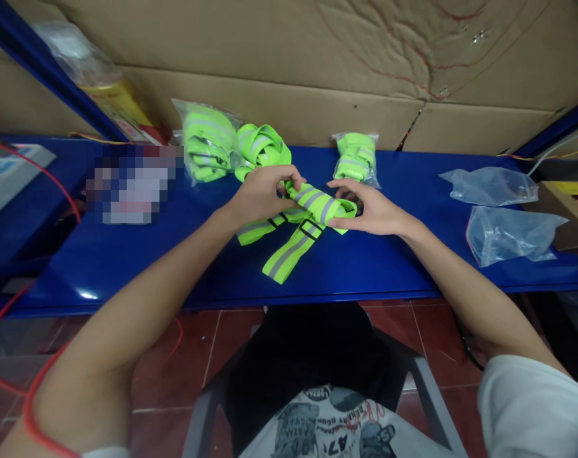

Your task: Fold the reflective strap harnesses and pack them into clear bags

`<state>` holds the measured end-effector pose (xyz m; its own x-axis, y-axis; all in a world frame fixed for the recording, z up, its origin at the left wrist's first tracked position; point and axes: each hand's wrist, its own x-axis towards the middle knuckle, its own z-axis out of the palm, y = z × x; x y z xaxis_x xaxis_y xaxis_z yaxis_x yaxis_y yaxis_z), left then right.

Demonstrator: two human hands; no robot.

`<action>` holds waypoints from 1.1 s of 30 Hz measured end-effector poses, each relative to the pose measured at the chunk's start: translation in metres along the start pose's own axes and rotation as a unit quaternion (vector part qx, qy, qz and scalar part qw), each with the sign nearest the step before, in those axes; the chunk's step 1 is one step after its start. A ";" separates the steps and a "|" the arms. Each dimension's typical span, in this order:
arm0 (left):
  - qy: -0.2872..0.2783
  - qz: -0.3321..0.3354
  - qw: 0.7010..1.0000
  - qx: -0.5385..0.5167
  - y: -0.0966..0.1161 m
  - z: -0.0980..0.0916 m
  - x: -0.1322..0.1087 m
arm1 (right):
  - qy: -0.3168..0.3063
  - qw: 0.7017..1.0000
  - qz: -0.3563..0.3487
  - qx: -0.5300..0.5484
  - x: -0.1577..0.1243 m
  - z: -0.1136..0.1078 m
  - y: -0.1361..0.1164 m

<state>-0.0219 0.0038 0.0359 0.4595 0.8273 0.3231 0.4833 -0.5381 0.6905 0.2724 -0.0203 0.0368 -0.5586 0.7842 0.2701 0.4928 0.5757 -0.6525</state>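
A neon-green reflective strap [317, 202] with a grey stripe lies partly folded between my hands, just above the blue table. My left hand [264, 189] grips its left end with thumb and fingers. Around the right end of the folded bundle curl the fingers and thumb of my right hand [372, 208]. Two loose ends with black buckles [311, 229] hang toward the table's front edge. Behind my left hand sits a loose coiled green strap [264, 145]. Beside it stands a clear bag of green straps [207, 143], and another bagged strap bundle [355, 156] is behind my right hand.
Clear plastic bags [512, 235] lie on the right of the blue table [388, 270], near an open cardboard box [568, 216]. A bottle with a yellow label [107, 89] leans at the back left. Red cable [31, 407] runs along the left. Cardboard [269, 51] lines the back.
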 end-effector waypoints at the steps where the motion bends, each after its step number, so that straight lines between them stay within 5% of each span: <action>1: 0.000 -0.001 1.000 0.011 -0.001 0.000 0.000 | -0.006 1.000 0.020 -0.017 0.000 0.000 0.000; 6: 0.003 -0.034 0.999 0.002 0.005 -0.001 -0.003 | -0.045 0.997 0.047 -0.035 -0.001 -0.002 -0.007; 11: 0.019 -0.092 0.988 -0.119 0.014 0.003 -0.004 | 0.038 0.996 0.023 -0.077 0.000 -0.005 0.002; 15: 0.016 -0.201 0.951 -0.234 0.017 0.009 -0.002 | 0.050 0.992 -0.033 -0.107 -0.001 -0.007 0.006; 18: -0.002 -0.222 0.939 -0.263 0.016 0.012 -0.002 | 0.051 0.990 -0.056 -0.122 -0.004 -0.008 0.002; 22: -0.040 -0.141 0.969 -0.198 0.010 0.013 -0.002 | 0.046 0.989 -0.083 -0.117 -0.005 -0.008 -0.004; 27: 0.012 -0.002 0.997 -0.071 0.003 0.014 -0.001 | 0.030 0.991 -0.121 -0.053 -0.002 -0.011 -0.006; 33: 0.040 0.103 0.994 -0.018 0.010 0.014 -0.003 | 0.060 0.998 -0.010 0.033 -0.002 -0.011 -0.001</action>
<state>-0.0081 -0.0064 0.0325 0.4837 0.7118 0.5092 0.3578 -0.6918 0.6272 0.2796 -0.0199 0.0447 -0.4820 0.7971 0.3638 0.4348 0.5781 -0.6905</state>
